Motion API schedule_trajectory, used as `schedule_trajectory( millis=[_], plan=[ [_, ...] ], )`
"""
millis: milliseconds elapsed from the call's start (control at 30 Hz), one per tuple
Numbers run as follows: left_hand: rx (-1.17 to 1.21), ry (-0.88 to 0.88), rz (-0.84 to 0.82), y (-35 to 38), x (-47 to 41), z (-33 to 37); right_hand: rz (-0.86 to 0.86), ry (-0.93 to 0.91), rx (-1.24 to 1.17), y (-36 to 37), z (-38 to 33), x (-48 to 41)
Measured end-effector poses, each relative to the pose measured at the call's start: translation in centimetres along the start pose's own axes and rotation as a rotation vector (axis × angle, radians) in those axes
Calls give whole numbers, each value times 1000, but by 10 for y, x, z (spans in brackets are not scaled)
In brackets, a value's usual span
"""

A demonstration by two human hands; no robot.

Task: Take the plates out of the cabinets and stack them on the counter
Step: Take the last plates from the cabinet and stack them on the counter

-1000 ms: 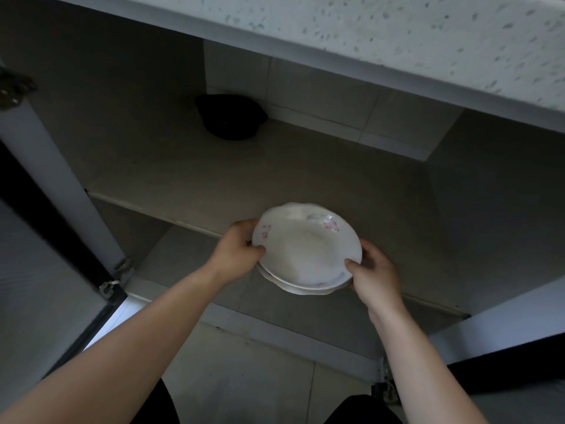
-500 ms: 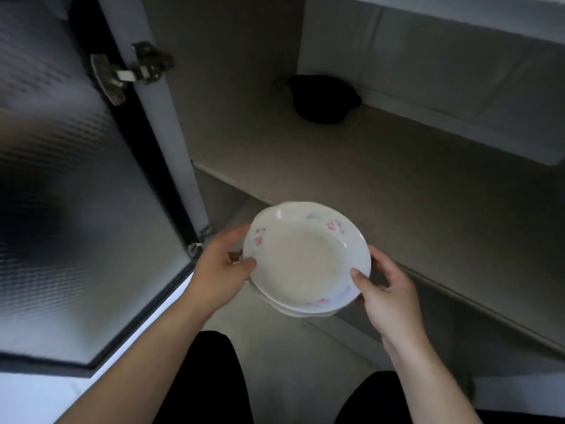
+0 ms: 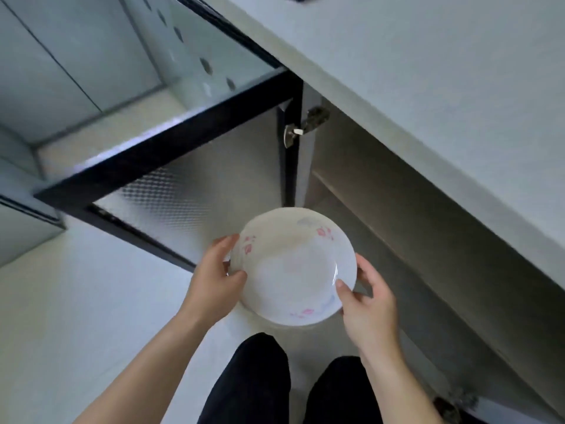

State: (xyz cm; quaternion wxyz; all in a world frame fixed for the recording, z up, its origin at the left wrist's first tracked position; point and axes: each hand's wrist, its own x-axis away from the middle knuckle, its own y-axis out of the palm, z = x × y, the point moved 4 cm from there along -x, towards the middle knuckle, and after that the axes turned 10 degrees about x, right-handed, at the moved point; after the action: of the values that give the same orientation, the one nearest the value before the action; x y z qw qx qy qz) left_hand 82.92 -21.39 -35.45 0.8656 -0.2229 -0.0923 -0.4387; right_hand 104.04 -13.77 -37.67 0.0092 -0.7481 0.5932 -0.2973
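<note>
Two hands hold the plates: my left hand [image 3: 214,275] grips the left rim, thumb over the top edge, and my right hand [image 3: 368,304] clamps the near right rim the same way. The plates [image 3: 293,267] are white, glossy and round, with a shallow well and faint pink and blue flowers near the rim; I cannot tell how many lie under the top one. They hang level above the pale floor [image 3: 76,316], in front of my dark trouser legs [image 3: 253,381]. Just left stands the open cabinet door [image 3: 183,179], black-framed with dimpled frosted glass, on a metal hinge [image 3: 305,123]. Right, the cabinet shelf [image 3: 382,240] is matte grey, under the speckled bench [image 3: 428,87] edge.
</note>
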Motion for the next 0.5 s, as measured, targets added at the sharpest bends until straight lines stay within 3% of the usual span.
schedule_trajectory(
  millis=[233, 500],
  plan=[
    [-9, -29, 125, -86, 78, 120, -113, -84, 126, -38, -146, 82],
    [97, 64, 130, -106, 140, 245, -83, -199, 116, -119, -258, 144]
  ],
)
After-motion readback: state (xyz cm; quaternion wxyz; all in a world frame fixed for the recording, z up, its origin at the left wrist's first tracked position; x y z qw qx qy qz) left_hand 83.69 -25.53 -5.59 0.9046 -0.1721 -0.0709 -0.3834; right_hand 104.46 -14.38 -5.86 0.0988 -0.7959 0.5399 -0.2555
